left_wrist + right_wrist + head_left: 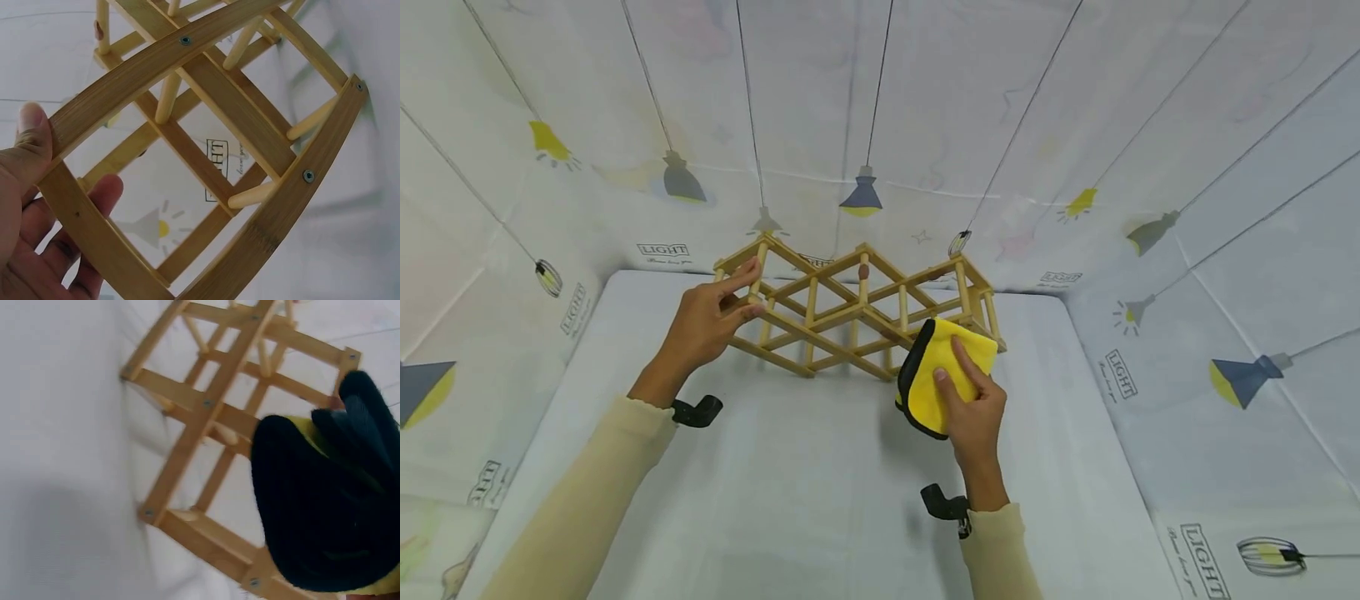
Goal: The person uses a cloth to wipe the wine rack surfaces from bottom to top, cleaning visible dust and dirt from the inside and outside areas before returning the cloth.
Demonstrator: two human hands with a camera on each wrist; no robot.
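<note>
In the head view, a wooden lattice rack of crossed slats and round dowels spans the far part of the table. My left hand grips its left end, thumb and fingers around the corner. Closer up in the left wrist view, the thumb lies on a curved slat and the fingers wrap behind. My right hand pinches a folded yellow cloth with black edging at the rack's right end. From the right wrist, the cloth's dark side overlaps the rack and hides most of that hand.
A white-covered table lies beneath the rack. Pale wall sheeting printed with hanging lamps and the word LIGHT encloses the back and both sides. Each wrist wears a black strap-mounted piece.
</note>
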